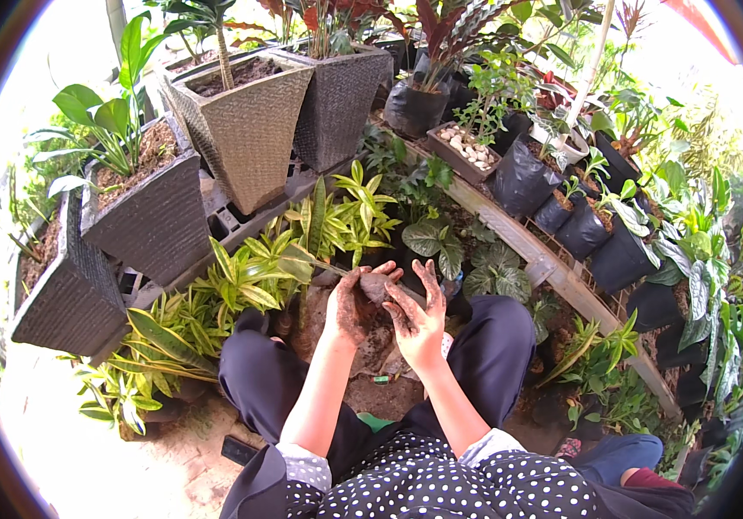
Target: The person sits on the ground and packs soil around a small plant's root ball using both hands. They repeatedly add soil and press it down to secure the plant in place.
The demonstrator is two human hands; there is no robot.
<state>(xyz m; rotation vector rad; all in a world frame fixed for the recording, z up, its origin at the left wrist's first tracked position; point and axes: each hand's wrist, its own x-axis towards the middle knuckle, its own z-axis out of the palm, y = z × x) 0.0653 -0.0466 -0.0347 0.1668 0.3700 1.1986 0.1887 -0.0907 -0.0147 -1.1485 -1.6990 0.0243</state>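
Observation:
Between my knees, my left hand (pixel 350 308) is closed around a rounded, dark lump of soil (pixel 376 287). A thin stem runs out past its fingers to a green leaf (pixel 295 262) on the left; whether it is rooted in the lump is hidden. My right hand (pixel 419 313) faces it from the right, fingers stretched and apart, with the thumb and lower fingers close against the lump. Wet soil coats both palms and fingers. Below the hands lies brown soil (pixel 378 394), partly covered by my wrists.
Tall grey planters (pixel 255 130) stand at the far left, above yellow-green plants (pixel 255 277). On the right, a slanting rail (pixel 553 268) runs before black bag pots (pixel 522 177). A dark flat object (pixel 238 450) lies left of my leg. Another person's leg (pixel 622 454) shows lower right.

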